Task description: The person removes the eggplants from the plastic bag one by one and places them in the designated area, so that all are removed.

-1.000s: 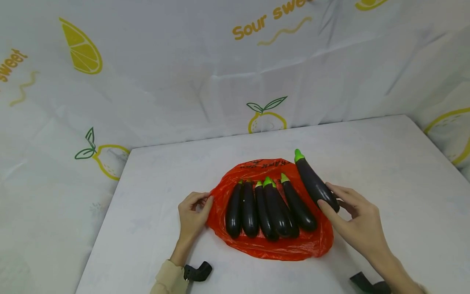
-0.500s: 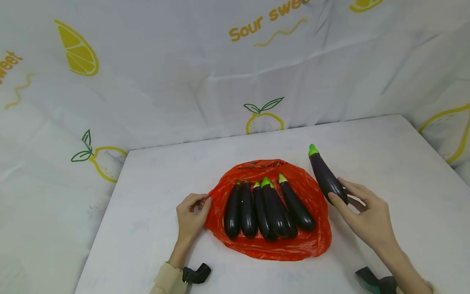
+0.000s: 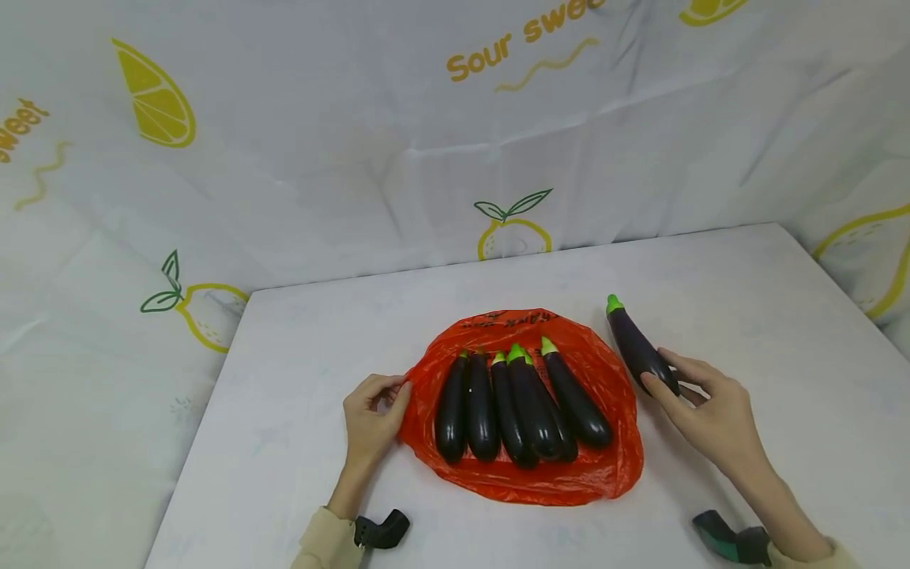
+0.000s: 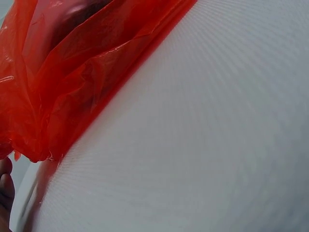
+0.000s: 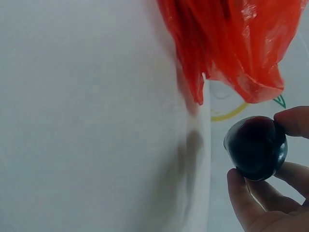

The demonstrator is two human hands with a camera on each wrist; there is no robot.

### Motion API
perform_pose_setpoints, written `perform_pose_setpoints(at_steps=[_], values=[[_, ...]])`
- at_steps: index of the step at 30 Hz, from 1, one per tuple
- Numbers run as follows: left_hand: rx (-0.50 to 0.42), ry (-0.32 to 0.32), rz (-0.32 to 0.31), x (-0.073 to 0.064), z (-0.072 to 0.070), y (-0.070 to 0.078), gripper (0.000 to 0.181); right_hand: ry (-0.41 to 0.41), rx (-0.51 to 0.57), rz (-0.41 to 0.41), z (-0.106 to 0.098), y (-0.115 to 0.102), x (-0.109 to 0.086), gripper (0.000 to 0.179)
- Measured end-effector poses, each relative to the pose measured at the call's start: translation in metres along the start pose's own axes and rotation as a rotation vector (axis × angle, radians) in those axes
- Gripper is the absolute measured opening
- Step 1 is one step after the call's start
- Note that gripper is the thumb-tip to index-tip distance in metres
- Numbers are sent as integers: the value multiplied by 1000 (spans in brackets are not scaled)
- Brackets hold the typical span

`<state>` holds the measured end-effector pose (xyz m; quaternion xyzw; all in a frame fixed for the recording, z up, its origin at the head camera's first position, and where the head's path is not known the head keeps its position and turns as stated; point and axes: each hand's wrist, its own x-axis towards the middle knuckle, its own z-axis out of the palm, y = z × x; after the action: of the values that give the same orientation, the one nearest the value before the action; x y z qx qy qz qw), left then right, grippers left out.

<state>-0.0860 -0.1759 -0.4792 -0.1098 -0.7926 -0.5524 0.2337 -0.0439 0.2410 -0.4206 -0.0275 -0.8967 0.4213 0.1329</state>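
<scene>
My right hand holds a dark purple eggplant by its blunt end, thumb on one side and fingers on the other. Its green stem tip points away from me, just right of the bag. The right wrist view shows the same eggplant end-on between thumb and fingertips. At the left edge of a red plastic bag, my left hand pinches the bag's rim. Several more eggplants lie side by side on the spread bag, stems away from me. In the left wrist view only fingertips show beside the bag.
The bag lies on a white-covered table. Behind it rises a pale curtain printed with lemons and lettering. Black straps with mounts sit at both wrists.
My right hand has carried the eggplant rightward, off the bag's right edge, and then slightly lower. My left hand keeps its pinch on the bag, and the other eggplants stay put.
</scene>
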Motion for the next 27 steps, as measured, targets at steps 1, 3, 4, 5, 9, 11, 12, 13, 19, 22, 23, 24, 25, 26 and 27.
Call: perform_pose_setpoints(at_steps=[1,3,4,5,9,11,12,13,19,22,23,24,25,26,27], values=[[1,1,1,0,0,0,13,-11,-7,11,0,1,1,48],[-8,2,6,0,1,1,12,-30,-14,29,1,4,1,49],[-13,3,8,0,1,1,12,-39,-17,35,1,5,1,49],[-17,4,9,0,1,2,12,-47,-19,38,1,6,1,50],[-28,8,14,0,1,1,14,-64,-24,41,2,7,1,50],[-32,6,15,0,0,-1,13,-71,-23,45,2,8,2,50],[-33,6,19,0,-1,-2,13,-76,-25,50,2,8,2,51],[-35,4,22,-1,-1,-3,12,-81,-27,55,2,8,2,51],[-39,3,18,2,-1,15,11,-111,-40,84,2,10,3,53],[-38,5,20,4,-1,23,11,-120,-55,94,2,10,3,53],[-37,6,25,3,0,21,11,-121,-55,96,3,11,2,53],[-35,7,23,3,0,17,12,-118,-59,95,3,11,2,53],[-32,10,27,2,0,12,12,-115,-64,94,3,12,2,52],[-29,10,25,1,0,7,13,-108,-68,91,4,12,2,51],[-27,11,21,0,1,3,13,-102,-78,88,4,12,1,51]])
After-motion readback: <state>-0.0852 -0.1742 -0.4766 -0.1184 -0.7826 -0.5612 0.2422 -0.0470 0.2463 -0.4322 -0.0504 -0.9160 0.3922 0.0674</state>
